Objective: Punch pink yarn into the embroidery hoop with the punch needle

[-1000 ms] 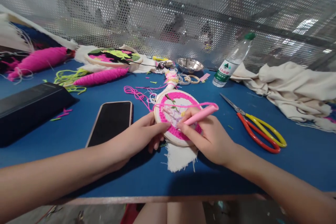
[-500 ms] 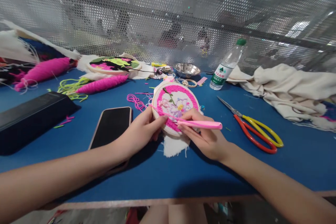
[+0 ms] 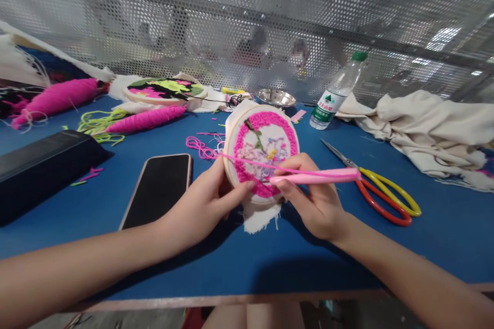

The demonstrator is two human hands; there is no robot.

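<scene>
Left fingers point(image 3: 235, 198) are gripping the hooped embroidery point(image 3: 268, 136) at its lower left; right fingers point(image 3: 294, 196) are holding a pink punch needle point(image 3: 322, 177) over it. Smartphone point(image 3: 158, 185) and scissors point(image 3: 367, 172) are lying on the tabletop point(image 3: 216, 267).

Dim light around you, bright glare spots across the mesh screen point(image 3: 216, 25) beyond the pink-ringed embroidery point(image 3: 266, 139), soft shadow on your surface point(image 3: 216, 272) below it, hazy background.

A head-worn camera faces forward and down, close above the blue table point(image 3: 216, 267)
</scene>
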